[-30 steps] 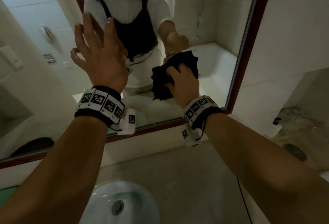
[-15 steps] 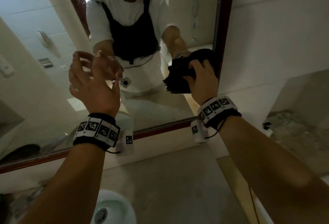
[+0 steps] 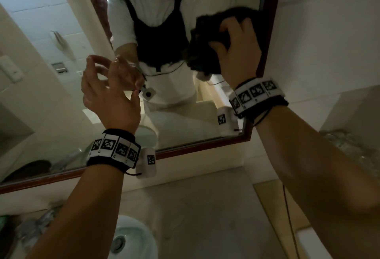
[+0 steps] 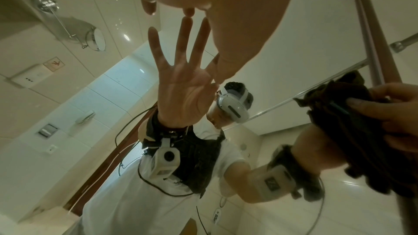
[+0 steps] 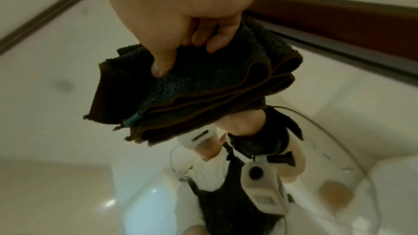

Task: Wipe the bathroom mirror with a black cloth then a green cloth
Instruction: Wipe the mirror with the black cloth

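Note:
The mirror (image 3: 51,94) has a dark red-brown frame (image 3: 269,32). My right hand (image 3: 236,47) grips a bunched black cloth (image 3: 203,38) and holds it against the glass beside the right side of the frame. In the right wrist view the thumb and fingers (image 5: 212,45) pinch the folded black cloth (image 5: 203,85). My left hand (image 3: 111,86) is lower and to the left, holding nothing, its fingers loosely bent. In the left wrist view its fingertips (image 4: 189,11) meet their reflection on the glass. A scrap of green (image 3: 3,223) shows at the far left edge.
A white basin (image 3: 127,238) sits below my left forearm in a pale stone counter (image 3: 195,207). Tiled wall (image 3: 329,32) runs to the right of the mirror. Clear glassware (image 3: 349,147) stands on the right, and dim clutter lies on the counter at left.
My right hand has carried the black cloth up and rightward across the glass to the right side of the frame. My left hand has gone from flat and spread to loosely bent.

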